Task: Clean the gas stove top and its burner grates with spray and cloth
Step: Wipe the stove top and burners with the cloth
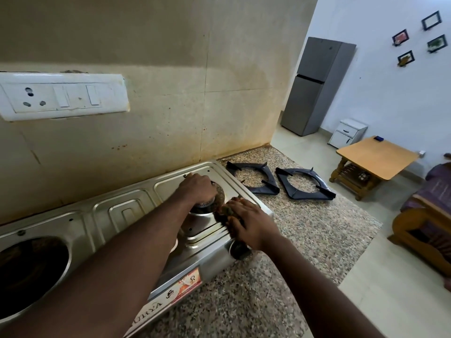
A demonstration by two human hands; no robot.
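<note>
Plainly, left grip (197,189) clamps the burner (207,206), right grip (249,225) bunches the cloth (228,212); hard scrubbing could nudge the knob (240,250) open.

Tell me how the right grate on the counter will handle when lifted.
The grate looks like rigid dark metal, so probably stiff and fairly heavy. It sits flat on the counter, so it is unlikely to roll. Its inward prongs likely offer holds.

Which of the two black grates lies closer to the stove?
The grate right beside the stove; the other grate lies farther along the counter, beyond it.
</note>
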